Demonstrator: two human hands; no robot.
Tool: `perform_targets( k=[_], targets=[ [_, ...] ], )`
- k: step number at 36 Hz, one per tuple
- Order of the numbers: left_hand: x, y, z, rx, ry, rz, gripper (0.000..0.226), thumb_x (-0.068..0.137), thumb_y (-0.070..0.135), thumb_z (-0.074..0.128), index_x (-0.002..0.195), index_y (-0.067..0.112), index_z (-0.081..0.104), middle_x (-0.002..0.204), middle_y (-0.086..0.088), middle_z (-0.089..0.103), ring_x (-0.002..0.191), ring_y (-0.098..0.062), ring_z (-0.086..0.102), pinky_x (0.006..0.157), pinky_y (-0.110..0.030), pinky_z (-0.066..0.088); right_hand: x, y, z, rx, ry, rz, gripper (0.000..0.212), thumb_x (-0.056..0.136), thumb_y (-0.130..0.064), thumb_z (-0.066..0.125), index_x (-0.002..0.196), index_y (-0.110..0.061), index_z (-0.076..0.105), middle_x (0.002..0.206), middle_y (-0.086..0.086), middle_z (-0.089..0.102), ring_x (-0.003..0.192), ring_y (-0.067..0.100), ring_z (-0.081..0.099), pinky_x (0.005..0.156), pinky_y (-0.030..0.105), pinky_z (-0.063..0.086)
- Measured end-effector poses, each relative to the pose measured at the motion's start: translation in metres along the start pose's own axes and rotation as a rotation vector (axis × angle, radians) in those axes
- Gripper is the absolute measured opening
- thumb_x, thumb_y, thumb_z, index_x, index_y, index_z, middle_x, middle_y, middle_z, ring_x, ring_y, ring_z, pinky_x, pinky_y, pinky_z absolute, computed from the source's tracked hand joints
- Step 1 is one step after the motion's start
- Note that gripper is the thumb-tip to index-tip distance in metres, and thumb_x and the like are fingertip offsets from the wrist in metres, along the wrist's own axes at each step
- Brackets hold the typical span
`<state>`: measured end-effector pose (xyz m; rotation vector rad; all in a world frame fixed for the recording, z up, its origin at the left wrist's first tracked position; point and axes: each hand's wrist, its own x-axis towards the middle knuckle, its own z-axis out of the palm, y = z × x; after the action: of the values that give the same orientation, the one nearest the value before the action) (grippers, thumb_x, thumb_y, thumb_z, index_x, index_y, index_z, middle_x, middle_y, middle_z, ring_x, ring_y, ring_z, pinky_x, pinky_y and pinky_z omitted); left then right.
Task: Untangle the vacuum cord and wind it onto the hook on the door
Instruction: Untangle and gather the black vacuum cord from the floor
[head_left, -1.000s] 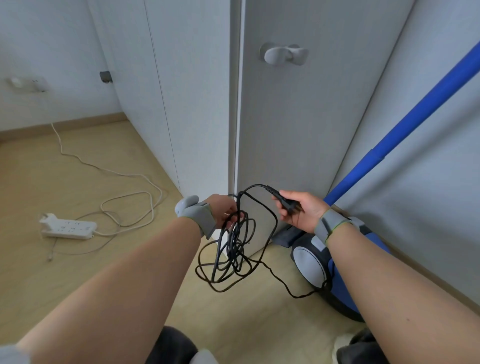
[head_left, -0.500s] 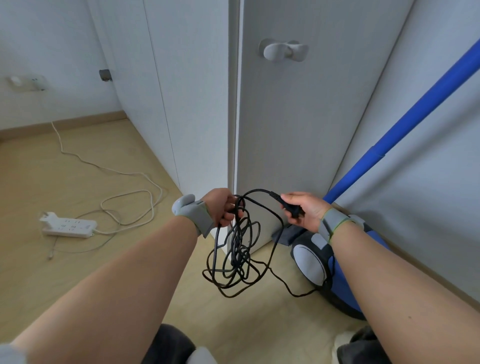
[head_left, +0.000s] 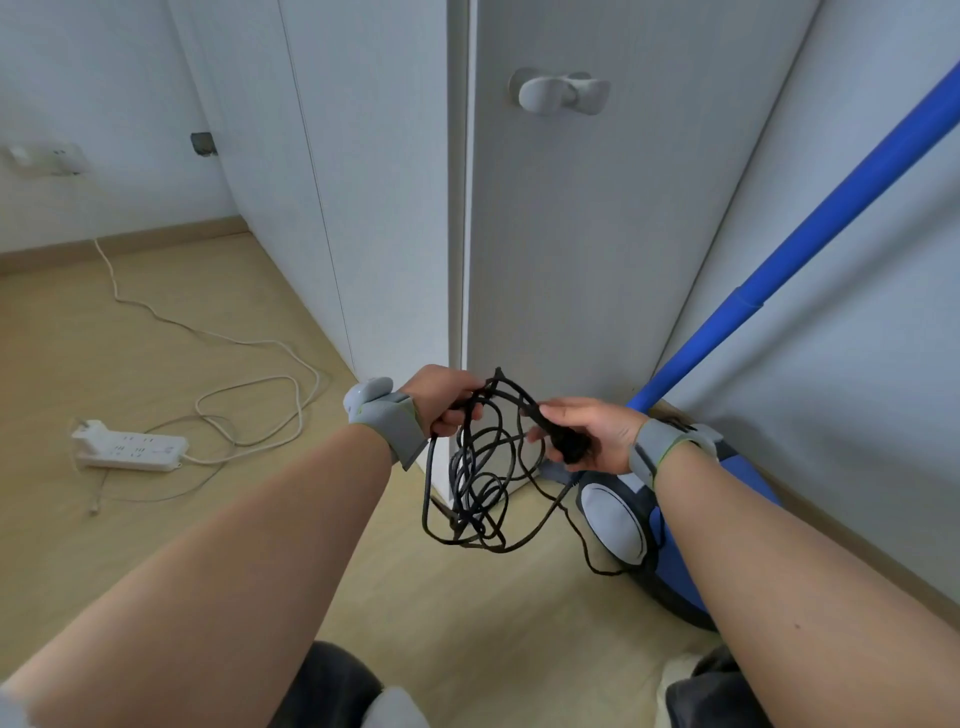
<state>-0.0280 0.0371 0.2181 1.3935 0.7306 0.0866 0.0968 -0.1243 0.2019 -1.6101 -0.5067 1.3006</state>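
A tangled black vacuum cord (head_left: 480, 483) hangs in loops between my hands, above the floor. My left hand (head_left: 449, 400) grips the top of the bundle. My right hand (head_left: 587, 434) holds the cord's black plug end (head_left: 566, 444), close beside the left hand. One strand trails down to the blue and grey vacuum cleaner (head_left: 649, 525) on the floor at the right. The grey hook (head_left: 558, 93) sticks out from the grey door (head_left: 597, 234), high above my hands.
The vacuum's blue tube (head_left: 810, 234) slants up to the right along the wall. A white power strip (head_left: 130, 447) with its looping white cable (head_left: 249, 395) lies on the wooden floor at the left. White cupboard panels stand left of the door.
My right hand has brought the plug end down and leftward, closer to my left hand. The cord's top loop has shrunk and the bundle has bunched up.
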Motion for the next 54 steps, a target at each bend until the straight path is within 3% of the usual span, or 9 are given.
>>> perform_targets(
  k=[4,15,23,30,34,39,44,50,54],
  targets=[
    [0.000,0.000,0.002,0.039,0.015,0.007,0.020,0.095,0.009,0.047,0.079,-0.001,0.055,0.046,-0.005,0.057,0.029,-0.008,0.033,0.033,-0.012,0.024,0.002,0.000,-0.002,0.035,0.086,-0.051,0.013,0.093,-0.022,0.051,0.085,-0.014,0.055,0.076,0.002,0.054,0.055,0.013,0.047,0.048,0.022,0.029],
    [-0.002,-0.006,-0.001,0.244,0.085,-0.053,0.022,0.094,-0.008,0.037,0.108,-0.003,0.054,0.066,-0.017,0.058,0.031,-0.012,0.051,0.038,-0.019,0.047,0.006,-0.007,-0.007,0.051,0.212,-0.178,0.011,0.089,-0.003,0.054,0.082,-0.010,0.057,0.070,0.006,0.053,0.044,0.008,0.046,0.032,0.014,0.021],
    [-0.001,-0.011,0.000,0.512,0.080,0.034,0.027,0.091,-0.001,0.051,0.115,0.010,0.053,0.064,-0.009,0.057,0.028,-0.007,0.047,0.033,-0.014,0.038,0.007,-0.010,-0.007,0.057,0.211,-0.226,0.011,0.089,-0.001,0.054,0.082,-0.009,0.058,0.071,0.008,0.056,0.044,0.009,0.047,0.031,0.014,0.022],
    [0.005,-0.017,0.000,0.704,0.133,0.167,0.018,0.091,0.021,0.058,0.095,0.008,0.070,0.066,-0.002,0.058,0.053,-0.015,0.055,0.056,-0.024,0.055,0.006,-0.011,-0.006,0.057,0.190,-0.225,0.010,0.090,-0.001,0.052,0.084,-0.008,0.057,0.071,0.009,0.056,0.045,0.009,0.047,0.031,0.015,0.021],
    [0.005,-0.016,-0.002,0.874,0.189,0.220,0.025,0.093,0.030,0.056,0.086,0.013,0.073,0.073,0.002,0.059,0.066,-0.014,0.052,0.062,-0.024,0.040,0.006,-0.010,-0.006,0.065,0.203,-0.208,0.009,0.090,-0.003,0.053,0.085,-0.008,0.058,0.071,0.008,0.056,0.049,0.012,0.047,0.031,0.015,0.023],
    [0.010,-0.018,-0.005,0.811,0.234,0.177,0.039,0.094,0.027,0.053,0.057,0.017,0.062,0.065,0.000,0.066,0.066,-0.020,0.063,0.071,-0.030,0.052,0.005,-0.012,-0.005,0.142,0.245,-0.177,0.010,0.090,-0.004,0.052,0.085,-0.010,0.057,0.072,0.008,0.055,0.060,0.016,0.051,0.042,0.020,0.037],
    [0.009,-0.017,-0.004,0.682,0.247,0.139,0.034,0.094,0.022,0.053,0.064,0.010,0.062,0.068,-0.009,0.070,0.069,-0.027,0.069,0.071,-0.036,0.058,0.005,-0.011,-0.004,0.210,0.216,-0.200,0.015,0.091,0.002,0.047,0.088,-0.009,0.057,0.085,0.008,0.061,0.074,0.019,0.058,0.059,0.028,0.046],
    [0.005,-0.015,0.001,0.457,0.316,0.147,0.027,0.095,0.010,0.051,0.070,0.002,0.059,0.067,-0.015,0.062,0.052,-0.023,0.058,0.050,-0.026,0.051,0.012,-0.008,-0.009,0.323,0.319,-0.183,0.018,0.092,0.005,0.046,0.083,-0.010,0.052,0.081,0.008,0.057,0.078,0.020,0.058,0.078,0.038,0.050],
    [0.002,-0.012,0.007,0.402,0.328,0.202,0.027,0.094,0.008,0.051,0.067,0.004,0.056,0.066,-0.015,0.061,0.051,-0.021,0.056,0.053,-0.026,0.052,0.016,-0.003,-0.015,0.294,0.481,-0.112,0.026,0.094,0.005,0.038,0.080,-0.012,0.051,0.079,0.006,0.054,0.070,0.019,0.057,0.065,0.034,0.049]
  ],
)
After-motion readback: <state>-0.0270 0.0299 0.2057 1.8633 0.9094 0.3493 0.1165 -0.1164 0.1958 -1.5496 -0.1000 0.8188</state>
